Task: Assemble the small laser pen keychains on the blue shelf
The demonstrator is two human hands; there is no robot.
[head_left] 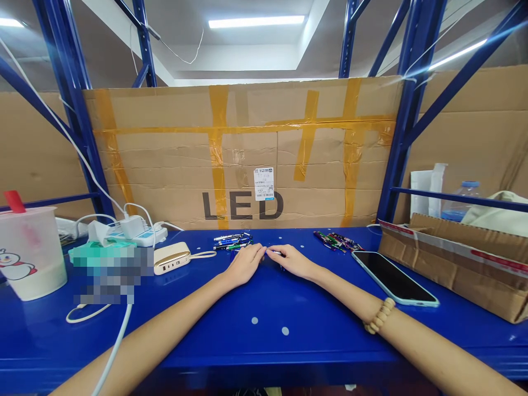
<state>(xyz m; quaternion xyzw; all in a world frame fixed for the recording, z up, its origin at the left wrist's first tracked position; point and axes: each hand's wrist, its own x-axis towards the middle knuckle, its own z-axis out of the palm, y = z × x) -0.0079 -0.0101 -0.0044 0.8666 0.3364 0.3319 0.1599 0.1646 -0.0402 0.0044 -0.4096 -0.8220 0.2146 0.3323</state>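
Note:
My left hand [245, 264] and my right hand [292, 260] meet fingertip to fingertip over the middle of the blue shelf. Both are closed, with thumbs and fingers drawn together. Something small and dark shows at the right fingers, but its kind is hidden; whatever the left fingers pinch is hidden too. Just behind the left hand lies a pile of pens [231, 240], mostly blue, silver and green. A second pile of pens [337, 242], in purple, green and red, lies beyond the right hand.
A phone [394, 278] and an open cardboard box [449, 264] lie at right. Left stand a cup [31, 253], a power bank [172, 258] and a power strip [144, 236] with white cables. A cardboard panel [177, 165] closes the back between blue posts [412, 110].

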